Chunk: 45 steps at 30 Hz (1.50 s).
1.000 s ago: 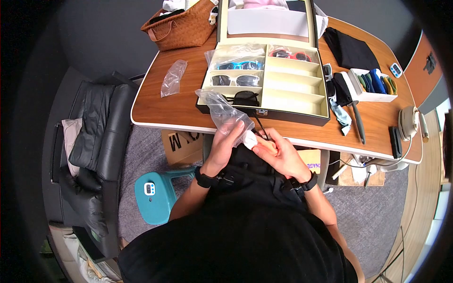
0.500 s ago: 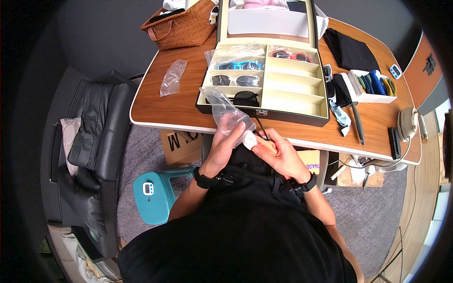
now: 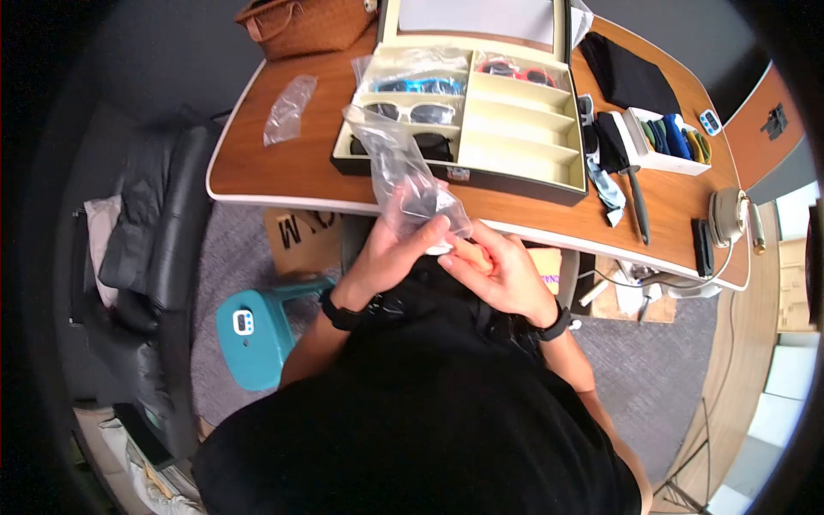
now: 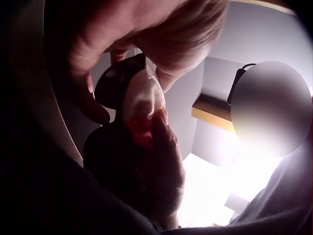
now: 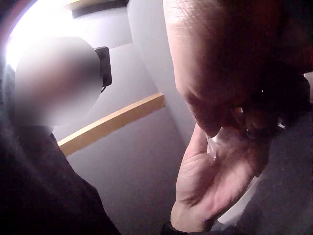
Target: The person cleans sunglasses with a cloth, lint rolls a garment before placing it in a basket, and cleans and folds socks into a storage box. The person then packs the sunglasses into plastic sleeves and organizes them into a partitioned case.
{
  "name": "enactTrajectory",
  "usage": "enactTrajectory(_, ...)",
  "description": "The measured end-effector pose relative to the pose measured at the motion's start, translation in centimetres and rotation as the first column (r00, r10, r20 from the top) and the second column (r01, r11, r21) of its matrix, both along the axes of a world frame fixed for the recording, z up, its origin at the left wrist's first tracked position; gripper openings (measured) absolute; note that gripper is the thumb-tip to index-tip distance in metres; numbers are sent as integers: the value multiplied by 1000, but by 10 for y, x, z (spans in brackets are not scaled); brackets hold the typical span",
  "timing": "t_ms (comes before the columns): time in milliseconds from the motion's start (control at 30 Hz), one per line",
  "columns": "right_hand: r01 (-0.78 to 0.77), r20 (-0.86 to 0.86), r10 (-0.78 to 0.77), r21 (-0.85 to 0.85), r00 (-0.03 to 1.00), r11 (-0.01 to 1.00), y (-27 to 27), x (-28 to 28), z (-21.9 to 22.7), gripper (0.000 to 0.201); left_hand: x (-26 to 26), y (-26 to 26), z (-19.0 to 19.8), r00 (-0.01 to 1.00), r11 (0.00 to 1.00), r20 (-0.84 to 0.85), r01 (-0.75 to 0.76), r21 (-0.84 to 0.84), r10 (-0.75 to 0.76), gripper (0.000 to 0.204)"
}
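Observation:
In front of the body, just below the table's front edge, both hands are close together. The left hand [image 3: 386,257] holds a clear plastic bag [image 3: 390,154], its thumb laid over it; the bag's long end stretches up over the display case [image 3: 524,186]. The right hand [image 3: 506,270] pinches sunglasses, mostly hidden in the head view. The left wrist view gives a dark lens [image 4: 117,81] of them, with a whitish piece [image 4: 142,98] against it under a thumb. Black, white, blue and red sunglasses [image 3: 515,73] lie in the case's compartments, some wrapped in plastic.
Another clear bag [image 3: 290,110] lies on the table at left, near a woven basket [image 3: 318,30]. To the right are a white box [image 3: 678,159] of rolled cloths, black cloth [image 3: 631,73], a dark-handled tool [image 3: 639,206] and a beige corded device [image 3: 728,219]. A teal stool [image 3: 249,343] stands below.
The head view has tilted down and shifted. The plastic bag now reaches farther across toward the right hand and covers more of the whitish piece between the hands.

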State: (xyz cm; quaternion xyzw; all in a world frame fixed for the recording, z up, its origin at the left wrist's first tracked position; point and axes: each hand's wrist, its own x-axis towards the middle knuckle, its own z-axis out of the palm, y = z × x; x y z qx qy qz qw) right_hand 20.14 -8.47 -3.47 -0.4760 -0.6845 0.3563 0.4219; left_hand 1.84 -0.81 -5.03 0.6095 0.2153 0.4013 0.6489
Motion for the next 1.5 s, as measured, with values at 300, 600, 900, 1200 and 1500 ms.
enactTrajectory(300, 130, -247, -105, 87, 963, 988, 4, -17, -21, 30, -3, -2, 2, 988, 988, 60, -147, 36, 145, 33)
enactTrajectory(600, 176, -264, -150, 76, 953, 981, 4, -14, -22, 26, 0, -6, -2, 985, 991, 141, -111, 75, 100, 35)
enactTrajectory(900, 35, -173, -28, 41, 985, 999, 1, -14, -5, 33, -2, -4, -4, 988, 984, 100, -131, 117, 120, 36)
enactTrajectory(1200, 59, -217, -63, -23, 974, 998, 2, -12, -16, 26, -4, -3, 1, 999, 987, 20, -51, 152, 49, 37)
enactTrajectory(1500, 131, -356, -154, -87, 922, 988, 0, -14, -18, 16, -6, -6, 0, 999, 994, 45, -11, 108, 6, 46)
